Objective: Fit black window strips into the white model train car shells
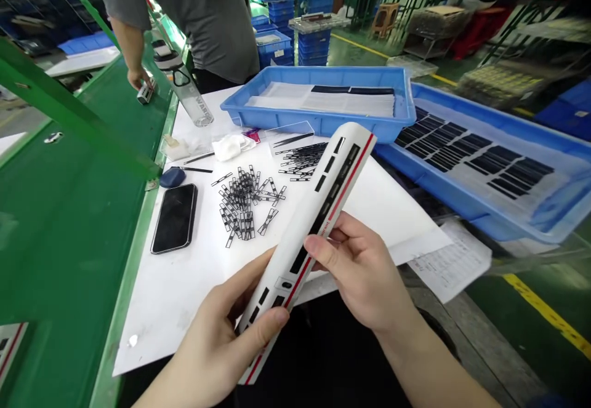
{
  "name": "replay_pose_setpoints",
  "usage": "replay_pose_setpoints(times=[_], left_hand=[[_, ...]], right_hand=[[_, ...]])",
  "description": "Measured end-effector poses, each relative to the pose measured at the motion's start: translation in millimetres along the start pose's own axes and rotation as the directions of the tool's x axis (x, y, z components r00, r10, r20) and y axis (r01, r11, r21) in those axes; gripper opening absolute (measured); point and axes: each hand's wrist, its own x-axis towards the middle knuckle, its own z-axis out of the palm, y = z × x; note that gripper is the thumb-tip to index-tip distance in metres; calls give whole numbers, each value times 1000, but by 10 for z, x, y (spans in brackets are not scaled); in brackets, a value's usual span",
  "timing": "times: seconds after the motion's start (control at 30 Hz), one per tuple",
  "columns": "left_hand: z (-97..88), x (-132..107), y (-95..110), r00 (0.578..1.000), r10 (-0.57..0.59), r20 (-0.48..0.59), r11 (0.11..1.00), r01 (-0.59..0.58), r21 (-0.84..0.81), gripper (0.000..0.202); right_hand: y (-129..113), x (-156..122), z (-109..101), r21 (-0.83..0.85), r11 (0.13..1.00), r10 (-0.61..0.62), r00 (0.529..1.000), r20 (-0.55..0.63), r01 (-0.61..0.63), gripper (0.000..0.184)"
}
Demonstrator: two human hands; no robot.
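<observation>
I hold a long white model train car shell (323, 192) with a red stripe and black window slots, tilted up and away from me. My left hand (221, 340) grips its near end, thumb pressed on the lower side. My right hand (360, 266) wraps round the middle from the right, thumb on the window row. On the white sheet (194, 285) beyond lie a heap of small black window-strip pieces (244, 202) and a second bundle of them (302, 157).
A black phone (174, 217) lies left on the sheet, with a dark pouch (172, 177), tweezers (292, 140) and white cloth (233, 145). Two blue trays (318, 122), (489, 211) hold black parts. Another person in grey (194, 14) stands at the green bench (69, 211) by a clear bottle (191, 97).
</observation>
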Motion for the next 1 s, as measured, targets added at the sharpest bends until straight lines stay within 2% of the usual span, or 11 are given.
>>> replay_pose_setpoints(times=[0.17, 0.27, 0.37, 0.5, 0.63, 0.77, 0.9, 1.0], left_hand=[[34, -29, -40, 1000, -15, -2, 1000, 15, 7, 57], [50, -45, -69, 999, -40, -9, 998, 39, -45, 58], [89, -71, -55, 998, -31, -46, 999, 29, -27, 58], [153, -87, -12, 988, -78, -134, 997, 73, -39, 59], [203, -103, -13, 980, -107, -170, 992, 94, -81, 60], [218, -182, -62, 969, -94, -227, 995, 86, -46, 60], [191, -285, -142, 977, -26, -212, 1000, 21, -21, 59], [194, -339, -166, 973, 40, -226, 999, -42, -3, 57]], right_hand=[[34, -38, 39, -2, 1000, 21, 999, -45, -21, 18], [35, -46, 50, 10, 998, 69, 997, 31, -69, 19], [49, -85, 71, 84, 989, 116, 987, 109, -126, 18], [91, -89, 96, 90, 981, 162, 982, 100, -171, 17], [123, -56, 97, 75, 984, 152, 977, 149, -164, 32], [127, -50, 56, 94, 973, 190, 962, 197, -212, 23], [119, -72, 54, 102, 970, 179, 934, 309, -220, 24], [155, -104, 152, 85, 974, 181, 944, 277, -211, 21]])
